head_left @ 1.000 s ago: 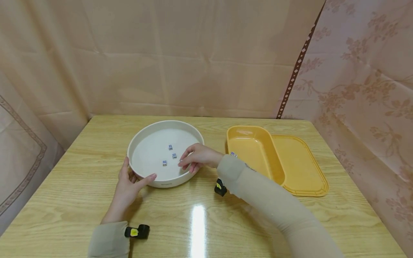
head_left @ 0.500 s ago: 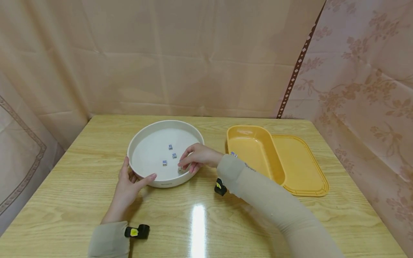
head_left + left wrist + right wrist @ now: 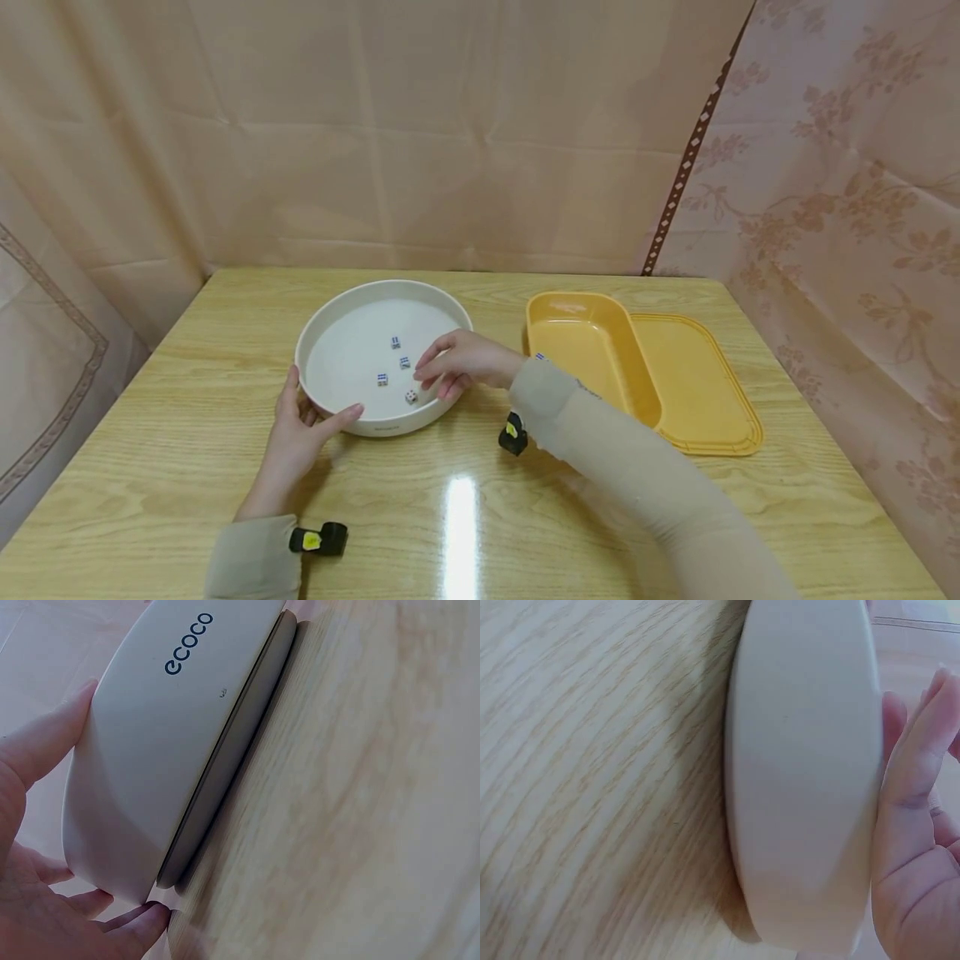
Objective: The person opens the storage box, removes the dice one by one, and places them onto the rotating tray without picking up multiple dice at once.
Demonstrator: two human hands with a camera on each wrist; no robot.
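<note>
A round white tray (image 3: 341,333) with a raised rim stands on the table, several blue-dotted dice (image 3: 382,380) lying on its floor. My left hand (image 3: 300,429) holds its near left edge, thumb over the rim and fingers along the outer wall. In the left wrist view, the tray wall (image 3: 150,742) bears the word "ecoco". Over the tray's right side hovers my right hand (image 3: 468,360), fingers loosely bent and holding nothing visible. Just below its fingertips lies another die (image 3: 411,397), dotted face up. In the right wrist view, that hand (image 3: 922,825) reaches over the rim.
To the right stands a yellow rectangular container (image 3: 585,337), with a die (image 3: 539,357) at its left side, partly covered by the right sleeve. A flat yellow lid (image 3: 697,383) lies beside it, partly under the container. Curtains hang behind the wooden table (image 3: 390,517).
My right hand has let go of a die, which now rests on the tray's near right floor, and has lifted slightly away from it. The left hand stays put.
</note>
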